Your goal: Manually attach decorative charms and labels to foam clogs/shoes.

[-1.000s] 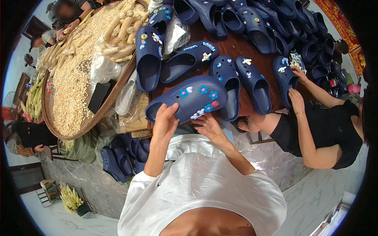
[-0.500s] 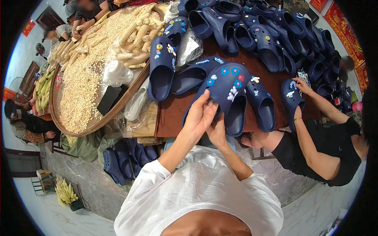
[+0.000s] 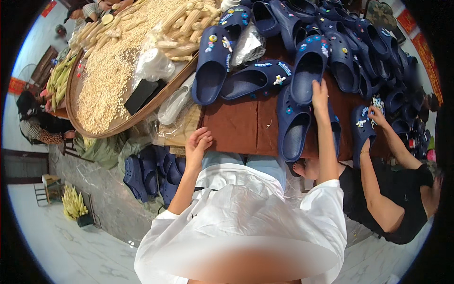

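Note:
In my right hand (image 3: pixel 319 97) is the heel of a navy clog (image 3: pixel 308 64), its toe pointing away and decorated with small blue and red flower charms. This clog partly covers another navy clog (image 3: pixel 294 130) on the brown-topped table (image 3: pixel 236 124). My left hand (image 3: pixel 198 142) hangs at the table's near edge with nothing in it, its fingers loosely bent. Left of the held clog, a charm-decorated clog (image 3: pixel 250 81) lies sideways. A further clog (image 3: pixel 209 71) with yellow and white charms stands beside it, next to a clear plastic bag (image 3: pixel 249 45).
Many navy clogs (image 3: pixel 343 57) are heaped at the far right. A co-worker's hand (image 3: pixel 376 116) touches charms on another clog (image 3: pixel 363 124). At left, a wide round tray (image 3: pixel 142 116) holds corn kernels, cobs and a black phone (image 3: pixel 142 96). More clogs (image 3: pixel 137 177) sit on the floor.
The flower-charm clog went from both hands before me to the far right, in my right hand alone. My left hand let go and drew back left. The view shifted slightly.

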Tool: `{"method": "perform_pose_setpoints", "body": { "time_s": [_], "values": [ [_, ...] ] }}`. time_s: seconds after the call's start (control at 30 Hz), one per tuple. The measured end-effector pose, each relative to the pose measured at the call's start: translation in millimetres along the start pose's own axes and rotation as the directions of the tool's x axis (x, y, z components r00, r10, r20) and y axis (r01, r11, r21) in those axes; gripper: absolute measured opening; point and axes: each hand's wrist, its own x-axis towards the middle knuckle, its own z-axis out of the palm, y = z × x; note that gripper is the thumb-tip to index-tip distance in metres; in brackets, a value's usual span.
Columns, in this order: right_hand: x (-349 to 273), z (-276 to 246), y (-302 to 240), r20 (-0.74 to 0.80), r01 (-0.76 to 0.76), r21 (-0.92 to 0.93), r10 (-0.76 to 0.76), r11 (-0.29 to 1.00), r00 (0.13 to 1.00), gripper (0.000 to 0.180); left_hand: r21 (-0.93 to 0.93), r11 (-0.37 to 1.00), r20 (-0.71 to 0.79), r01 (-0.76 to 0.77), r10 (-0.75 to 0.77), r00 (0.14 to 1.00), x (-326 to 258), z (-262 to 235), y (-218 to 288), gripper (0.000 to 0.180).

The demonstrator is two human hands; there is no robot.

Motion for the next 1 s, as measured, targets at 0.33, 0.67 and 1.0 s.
{"method": "perform_pose_setpoints", "body": {
  "time_s": [0.33, 0.67, 1.0],
  "values": [
    [107, 5, 65, -0.144, -0.046, -0.187, 0.018, 0.981, 0.989, 0.064, 0.003, 0.999, -0.116, 0.045, -0.044, 0.992, -18, -14, -12, 0.034],
    [79, -13, 87, -0.273, -0.042, -0.329, -0.053, 0.944, 0.961, 0.064, 0.125, 0.991, 0.043, 0.047, -0.052, 0.998, -6, -3, -20, 0.035],
    [-187, 32, -25, -0.014, 0.222, -0.188, -0.228, 0.957, 0.973, 0.024, 0.184, 0.98, 0.06, -0.07, 0.06, 0.996, -3, -5, -43, 0.03]
  ]
}}
